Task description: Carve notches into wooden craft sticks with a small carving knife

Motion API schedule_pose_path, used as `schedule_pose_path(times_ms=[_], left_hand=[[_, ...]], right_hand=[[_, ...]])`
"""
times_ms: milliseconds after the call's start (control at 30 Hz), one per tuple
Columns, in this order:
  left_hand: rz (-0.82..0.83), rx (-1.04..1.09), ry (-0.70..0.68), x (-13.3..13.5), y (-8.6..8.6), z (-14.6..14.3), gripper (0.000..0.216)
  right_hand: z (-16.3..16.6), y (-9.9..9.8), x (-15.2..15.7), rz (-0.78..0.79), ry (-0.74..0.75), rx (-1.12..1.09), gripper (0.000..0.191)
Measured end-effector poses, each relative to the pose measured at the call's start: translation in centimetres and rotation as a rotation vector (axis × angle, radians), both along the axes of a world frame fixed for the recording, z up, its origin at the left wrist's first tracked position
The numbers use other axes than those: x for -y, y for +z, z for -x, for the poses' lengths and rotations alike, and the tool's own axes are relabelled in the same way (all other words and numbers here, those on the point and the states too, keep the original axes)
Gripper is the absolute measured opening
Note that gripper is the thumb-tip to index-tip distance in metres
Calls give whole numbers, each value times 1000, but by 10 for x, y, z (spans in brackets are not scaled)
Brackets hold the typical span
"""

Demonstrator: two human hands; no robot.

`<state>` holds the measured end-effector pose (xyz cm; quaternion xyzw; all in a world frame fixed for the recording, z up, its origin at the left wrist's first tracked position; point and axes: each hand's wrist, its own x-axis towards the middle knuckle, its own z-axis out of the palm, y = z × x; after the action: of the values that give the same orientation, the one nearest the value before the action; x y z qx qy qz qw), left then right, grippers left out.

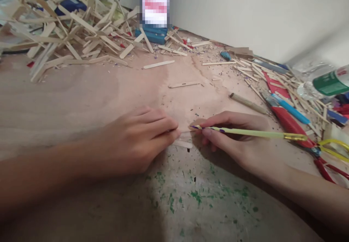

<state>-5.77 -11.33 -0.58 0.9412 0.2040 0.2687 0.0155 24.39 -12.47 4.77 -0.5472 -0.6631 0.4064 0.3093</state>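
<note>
My right hand (231,136) grips a yellow pencil (253,132) with dark purple spots. The pencil lies almost level, its tip pointing left and its gold end to the right. My left hand (139,136) rests on the table with its fingers bent and pressed together, holding down a wooden popsicle stick (183,144), whose rounded end shows below the fingertips. A second thin wooden edge runs from the left fingertips toward the pencil tip; what it belongs to is partly hidden. The pencil tip is just right of my left fingertips.
Popsicle sticks (89,27) are heaped at the back left. A phone (154,3) stands upright in a blue holder (152,34). On the right are a wooden rod (248,103), a red cutter (290,123), a blue pen-like tool (293,110), scissors (332,149) and a plastic bottle (327,82).
</note>
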Motion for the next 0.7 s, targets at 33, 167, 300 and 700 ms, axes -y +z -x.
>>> schedule_pose_path(times_ms=[33,167,300,700], left_hand=[[0,5,2,0,0,0,39],[1,-21,14,-2,7,-1,41],[-18,-69,-4,-3,16,-2,43],[13,-52,-3,-4,15,-3,47]], right_hand=[[1,0,0,0,-6,-1,8],[1,-2,-2,21,2,25,8],[5,-9,-2,-69,-61,-49,6],[4,-21,2,-109,-60,-28,4]])
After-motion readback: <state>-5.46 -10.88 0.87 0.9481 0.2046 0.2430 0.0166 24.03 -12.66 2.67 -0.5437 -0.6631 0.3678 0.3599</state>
